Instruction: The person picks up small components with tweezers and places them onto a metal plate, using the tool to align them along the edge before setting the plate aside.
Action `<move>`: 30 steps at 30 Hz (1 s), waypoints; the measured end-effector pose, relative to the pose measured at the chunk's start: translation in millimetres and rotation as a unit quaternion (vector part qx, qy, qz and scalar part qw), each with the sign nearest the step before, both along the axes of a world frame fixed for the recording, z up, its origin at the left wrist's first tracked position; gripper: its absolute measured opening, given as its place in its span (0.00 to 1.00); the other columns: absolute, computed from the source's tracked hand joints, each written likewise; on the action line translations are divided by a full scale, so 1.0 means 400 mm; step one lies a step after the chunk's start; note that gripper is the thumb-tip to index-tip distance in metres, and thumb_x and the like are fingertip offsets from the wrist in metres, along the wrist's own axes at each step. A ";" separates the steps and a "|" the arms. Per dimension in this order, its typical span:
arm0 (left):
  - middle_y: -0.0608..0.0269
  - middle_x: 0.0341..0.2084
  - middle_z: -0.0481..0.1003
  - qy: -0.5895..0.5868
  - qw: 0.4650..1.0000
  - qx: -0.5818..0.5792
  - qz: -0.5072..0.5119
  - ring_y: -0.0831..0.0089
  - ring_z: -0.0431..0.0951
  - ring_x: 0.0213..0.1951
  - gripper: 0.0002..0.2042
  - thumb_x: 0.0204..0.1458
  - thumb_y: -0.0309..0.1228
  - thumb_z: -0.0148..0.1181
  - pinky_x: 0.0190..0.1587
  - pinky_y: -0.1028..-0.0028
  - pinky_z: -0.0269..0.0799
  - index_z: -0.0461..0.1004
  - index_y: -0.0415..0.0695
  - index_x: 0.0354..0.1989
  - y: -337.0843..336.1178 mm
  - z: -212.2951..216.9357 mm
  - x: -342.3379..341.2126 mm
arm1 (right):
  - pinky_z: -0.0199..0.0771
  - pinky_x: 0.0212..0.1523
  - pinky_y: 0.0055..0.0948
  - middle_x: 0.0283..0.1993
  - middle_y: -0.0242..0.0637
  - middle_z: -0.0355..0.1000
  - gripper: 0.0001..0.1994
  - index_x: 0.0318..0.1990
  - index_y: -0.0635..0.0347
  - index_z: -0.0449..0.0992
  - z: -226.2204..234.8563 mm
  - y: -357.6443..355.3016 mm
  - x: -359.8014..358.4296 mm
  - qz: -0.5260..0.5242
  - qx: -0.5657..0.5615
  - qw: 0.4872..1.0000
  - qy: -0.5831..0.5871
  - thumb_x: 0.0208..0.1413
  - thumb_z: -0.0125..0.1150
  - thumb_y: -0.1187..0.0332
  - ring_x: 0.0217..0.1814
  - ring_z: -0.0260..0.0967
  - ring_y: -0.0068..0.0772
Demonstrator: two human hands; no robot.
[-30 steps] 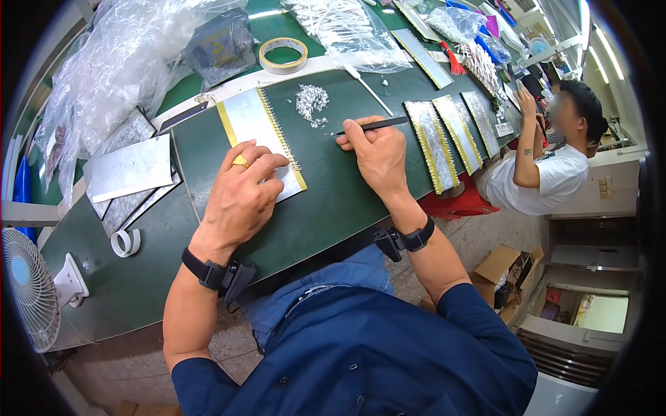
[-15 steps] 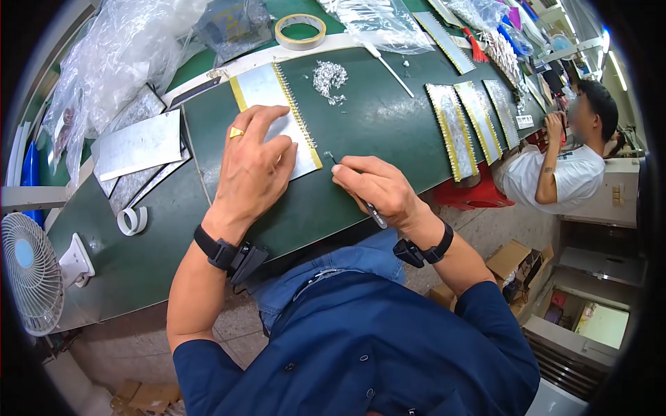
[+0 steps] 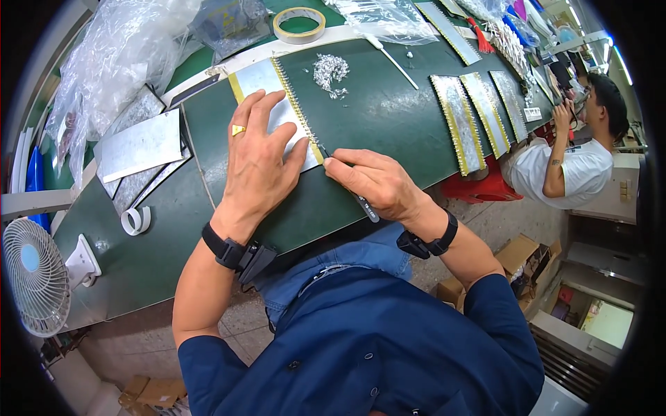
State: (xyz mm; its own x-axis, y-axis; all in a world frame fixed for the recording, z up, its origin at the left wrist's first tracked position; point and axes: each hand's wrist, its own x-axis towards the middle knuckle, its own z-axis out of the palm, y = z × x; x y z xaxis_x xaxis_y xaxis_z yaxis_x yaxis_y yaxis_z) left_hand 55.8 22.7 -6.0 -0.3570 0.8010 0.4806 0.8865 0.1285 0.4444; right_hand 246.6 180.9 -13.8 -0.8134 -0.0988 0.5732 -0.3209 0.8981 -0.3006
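A silver metal plate [image 3: 255,75] with yellow tape along both long edges lies on the green table [image 3: 388,139]. Small metal pieces line its right edge like teeth. My left hand [image 3: 260,156] rests over the plate with its fingers spread, steadying it. In my right hand [image 3: 374,182] is a pair of black tweezers [image 3: 368,208], the tips at the plate's lower right edge. Whether the tips grip a piece is too small to tell. Beyond the plate sits a loose pile of tiny silver pieces [image 3: 329,73].
Several similar toothed plates [image 3: 458,125] stand to the right. Flat metal sheets [image 3: 139,145] and a white tape ring [image 3: 135,220] lie left, near a fan [image 3: 35,267]. A tape roll [image 3: 299,26] and a white stick [image 3: 395,66] lie farther back. A co-worker [image 3: 565,163] sits at right.
My right hand has brought the tweezers left to the plate's edge; their tips were over the table beside it. My left hand stays on the plate, fingers a little more spread.
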 end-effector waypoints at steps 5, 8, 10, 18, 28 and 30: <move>0.49 0.68 0.73 -0.002 1.000 -0.005 0.000 0.39 0.67 0.73 0.10 0.55 0.28 0.76 0.71 0.46 0.66 0.80 0.37 0.35 0.002 -0.002 -0.001 | 0.89 0.52 0.42 0.41 0.45 0.83 0.18 0.54 0.73 0.81 0.000 -0.002 -0.006 -0.001 0.007 1.000 0.004 0.56 0.68 0.77 0.52 0.85 0.50; 0.49 0.68 0.73 -0.003 1.000 -0.007 0.000 0.39 0.67 0.73 0.10 0.55 0.28 0.76 0.71 0.46 0.66 0.80 0.37 0.35 0.003 -0.002 0.001 | 0.89 0.52 0.41 0.42 0.45 0.83 0.18 0.54 0.73 0.81 -0.001 -0.002 -0.007 -0.003 0.007 1.000 0.001 0.56 0.68 0.77 0.52 0.85 0.49; 0.49 0.68 0.73 -0.006 1.000 -0.008 -0.001 0.39 0.67 0.73 0.10 0.54 0.28 0.76 0.71 0.46 0.66 0.80 0.37 0.35 0.004 -0.002 0.002 | 0.89 0.52 0.41 0.42 0.45 0.83 0.18 0.54 0.73 0.81 -0.002 -0.002 -0.008 -0.002 0.007 1.000 0.000 0.56 0.68 0.77 0.52 0.85 0.49; 0.47 0.67 0.73 -0.012 1.000 -0.017 -0.005 0.39 0.66 0.73 0.09 0.55 0.30 0.75 0.72 0.45 0.64 0.84 0.39 0.38 0.007 -0.005 0.002 | 0.89 0.52 0.40 0.42 0.45 0.83 0.17 0.53 0.73 0.82 -0.005 -0.004 -0.009 -0.004 0.008 1.000 0.002 0.55 0.68 0.77 0.52 0.85 0.48; 0.46 0.66 0.73 -0.013 1.000 -0.018 -0.008 0.38 0.66 0.72 0.11 0.53 0.32 0.77 0.72 0.44 0.64 0.85 0.38 0.38 0.013 -0.009 0.003 | 0.89 0.51 0.40 0.43 0.45 0.84 0.18 0.53 0.72 0.82 -0.005 -0.005 -0.010 -0.005 0.006 1.000 0.003 0.54 0.69 0.77 0.52 0.85 0.48; 0.46 0.66 0.73 -0.011 1.000 -0.022 -0.008 0.38 0.66 0.72 0.12 0.53 0.32 0.78 0.72 0.44 0.64 0.85 0.38 0.39 0.013 -0.010 0.001 | 0.89 0.51 0.39 0.43 0.45 0.84 0.16 0.52 0.72 0.82 -0.005 -0.004 -0.011 -0.004 0.003 1.000 0.003 0.56 0.70 0.78 0.51 0.85 0.47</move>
State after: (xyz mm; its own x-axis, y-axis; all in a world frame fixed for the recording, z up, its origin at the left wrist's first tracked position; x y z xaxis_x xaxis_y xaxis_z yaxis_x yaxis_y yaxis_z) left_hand 56.4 27.8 -10.0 -0.3553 0.8263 0.4370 0.8782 0.1349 0.4588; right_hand 242.3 179.3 -15.6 -0.8103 -0.0961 0.5781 -0.3157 0.9026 -0.2925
